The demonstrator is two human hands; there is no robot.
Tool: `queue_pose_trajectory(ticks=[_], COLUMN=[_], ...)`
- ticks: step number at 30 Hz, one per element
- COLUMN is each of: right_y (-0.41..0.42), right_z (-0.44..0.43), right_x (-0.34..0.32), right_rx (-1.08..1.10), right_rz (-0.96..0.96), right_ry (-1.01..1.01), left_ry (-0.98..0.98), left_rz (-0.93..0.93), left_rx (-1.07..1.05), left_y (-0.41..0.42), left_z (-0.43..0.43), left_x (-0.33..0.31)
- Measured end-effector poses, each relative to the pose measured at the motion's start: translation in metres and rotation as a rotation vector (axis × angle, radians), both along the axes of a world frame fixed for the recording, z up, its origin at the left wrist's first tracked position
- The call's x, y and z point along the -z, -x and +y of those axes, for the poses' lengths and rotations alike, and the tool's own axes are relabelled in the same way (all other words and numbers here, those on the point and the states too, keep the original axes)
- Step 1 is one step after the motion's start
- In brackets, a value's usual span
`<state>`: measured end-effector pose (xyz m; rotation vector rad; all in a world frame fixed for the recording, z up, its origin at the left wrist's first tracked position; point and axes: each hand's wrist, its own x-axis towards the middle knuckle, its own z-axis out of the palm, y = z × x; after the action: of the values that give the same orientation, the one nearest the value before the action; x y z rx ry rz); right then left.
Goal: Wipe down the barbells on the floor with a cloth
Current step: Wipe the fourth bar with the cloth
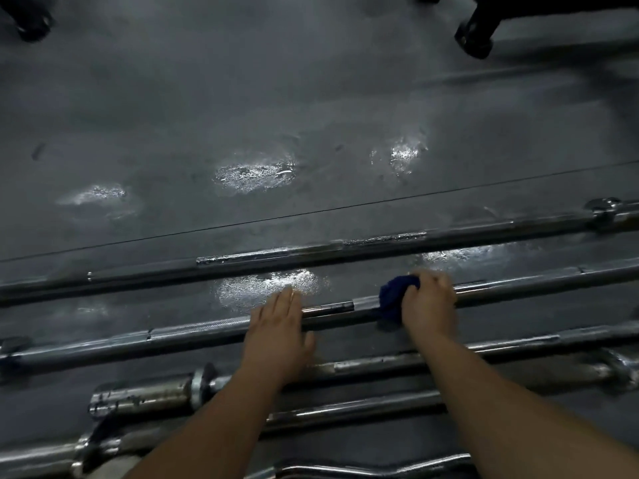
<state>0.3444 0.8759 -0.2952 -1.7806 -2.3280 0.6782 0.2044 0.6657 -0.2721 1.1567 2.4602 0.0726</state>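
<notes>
Several steel barbells lie side by side on the dark floor, running left to right. My right hand (428,302) grips a bunched blue cloth (394,299) and presses it onto the shaft of the second barbell from the far side (193,331). My left hand (278,323) lies flat, fingers straight, on the same shaft a little to the left of the cloth. Another barbell (311,254) lies beyond it, apart from both hands. Nearer bars (145,397) pass under my forearms.
The grey rubber floor (311,98) shows wet, shiny patches (256,174) beyond the bars. Black equipment feet stand at the far right (473,39) and far left (31,25). A curved bar (363,470) lies at the bottom edge.
</notes>
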Motion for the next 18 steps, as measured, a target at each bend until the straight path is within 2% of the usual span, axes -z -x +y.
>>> queue_pose_trajectory(ticks=[3,5,7,8,11,12,13,16,17,18], right_y=[0.028,0.045,0.042,0.033,0.003,0.005,0.014,0.033,0.031,0.027], right_z=[-0.037,-0.066,-0.06,-0.044,-0.006,-0.012,-0.026,-0.066,-0.057,-0.04], right_x=[0.016,0.028,0.037,0.037,0.037,0.036,0.037,0.041,0.041,0.041], right_rx=[-0.129,-0.373,-0.595,-0.589,-0.161,-0.096,-0.13,-0.573,-0.656,-0.635], right_rz=[-0.084,-0.032,-0.053,-0.079,-0.136,-0.132,-0.096,0.022,0.006,-0.022], right_ry=[-0.086,-0.141,-0.186,-0.206,-0.249,-0.245,-0.239,-0.213,-0.193,-0.18], left_ry=[0.024,0.04,0.041,0.039,-0.024,-0.049,-0.067,-0.088,-0.078,-0.07], left_rz=[0.021,0.024,0.037,0.048,0.081,0.094,0.101,0.104,0.106,0.103], left_rx=[0.008,0.015,0.002,-0.014,-0.067,-0.08,-0.094,-0.099,-0.092,-0.09], left_y=[0.014,0.017,0.014,0.011,0.005,0.004,0.002,-0.002,-0.002,-0.002], left_z=[-0.011,-0.016,-0.019,-0.02,-0.02,-0.019,-0.019,-0.024,-0.025,-0.026], left_x=[0.014,0.028,0.041,0.045,0.05,0.052,0.054,0.056,0.056,0.055])
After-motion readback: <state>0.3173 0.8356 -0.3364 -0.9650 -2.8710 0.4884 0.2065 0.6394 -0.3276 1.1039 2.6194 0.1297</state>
